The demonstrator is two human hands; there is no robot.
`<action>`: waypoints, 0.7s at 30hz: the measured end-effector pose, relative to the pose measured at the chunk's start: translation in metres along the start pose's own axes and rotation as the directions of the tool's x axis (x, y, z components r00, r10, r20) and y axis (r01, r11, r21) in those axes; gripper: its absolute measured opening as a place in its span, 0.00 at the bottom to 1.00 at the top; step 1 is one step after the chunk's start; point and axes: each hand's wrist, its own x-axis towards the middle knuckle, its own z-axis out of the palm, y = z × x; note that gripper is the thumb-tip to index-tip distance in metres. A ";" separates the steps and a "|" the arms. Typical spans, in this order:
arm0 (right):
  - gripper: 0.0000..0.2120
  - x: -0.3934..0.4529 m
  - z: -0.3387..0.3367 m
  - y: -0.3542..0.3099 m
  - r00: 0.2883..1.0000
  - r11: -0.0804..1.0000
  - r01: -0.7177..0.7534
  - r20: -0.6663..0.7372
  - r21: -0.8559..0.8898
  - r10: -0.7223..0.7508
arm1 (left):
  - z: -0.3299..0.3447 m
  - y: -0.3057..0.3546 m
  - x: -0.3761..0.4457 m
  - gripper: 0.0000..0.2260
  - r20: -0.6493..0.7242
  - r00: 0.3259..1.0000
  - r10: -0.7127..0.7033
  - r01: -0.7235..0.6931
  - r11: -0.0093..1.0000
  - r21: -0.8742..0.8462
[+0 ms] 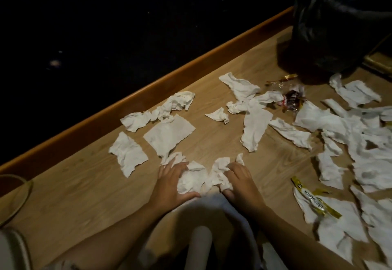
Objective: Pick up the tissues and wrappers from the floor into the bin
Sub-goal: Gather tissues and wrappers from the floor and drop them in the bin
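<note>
**Both hands on a tissue clump at the near floor**

A crumpled clump of white tissues [196, 177] lies on the wood-grain floor [84, 195], its long axis running left to right between the two hands. The left hand [171, 182] lies palm-down on the clump's left end, fingers spread and nearly straight, pointing away from the person. The right hand [239, 179] has fingers curled into the clump's right end, gripping it. More torn white tissues [167, 135] lie scattered beyond and to the right. A gold printed wrapper [314, 200] lies diagonally, right of the hands. The black bin bag [331, 25] stands far right.
</note>
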 end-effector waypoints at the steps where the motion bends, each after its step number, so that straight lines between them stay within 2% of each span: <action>1: 0.20 -0.006 -0.002 0.003 1.000 1.000 -0.011 -0.024 0.028 0.012 | 0.002 0.001 0.002 0.34 -0.003 1.000 -0.002 0.002 0.999 -0.032; 3: 0.18 -0.014 -0.006 0.008 0.997 0.998 -0.048 -0.052 0.033 0.049 | 0.006 0.004 0.008 0.27 -0.035 0.994 0.104 -0.105 0.994 -0.036; 6: 0.22 -0.018 -0.017 0.013 0.987 0.993 -0.114 -0.109 0.036 0.117 | 0.011 0.011 0.020 0.15 -0.065 0.968 0.242 -0.246 0.967 -0.060; 9: 0.25 -0.012 -0.041 0.013 0.972 0.989 -0.143 -0.186 0.036 0.147 | 0.011 0.038 0.039 0.11 -0.132 0.957 0.257 -0.272 0.956 -0.111; 13: 0.21 0.004 -0.086 0.019 0.945 0.976 -0.218 -0.252 -0.010 0.209 | -0.005 0.097 0.070 0.09 -0.183 0.950 0.252 -0.285 0.940 -0.187; 15: 0.21 0.012 -0.113 0.026 0.950 0.982 -0.189 -0.257 -0.023 0.177 | -0.016 0.127 0.086 0.07 -0.183 0.950 0.253 -0.290 0.932 -0.217; 18: 0.22 0.021 -0.163 0.039 0.970 0.985 -0.111 -0.229 -0.130 0.079 | -0.032 0.174 0.107 0.07 -0.206 0.945 0.253 -0.302 0.918 -0.257; 21: 0.22 0.025 -0.221 0.043 0.965 0.974 -0.128 -0.252 -0.188 0.079 | -0.052 0.227 0.125 0.07 -0.272 0.935 0.230 -0.311 0.898 -0.310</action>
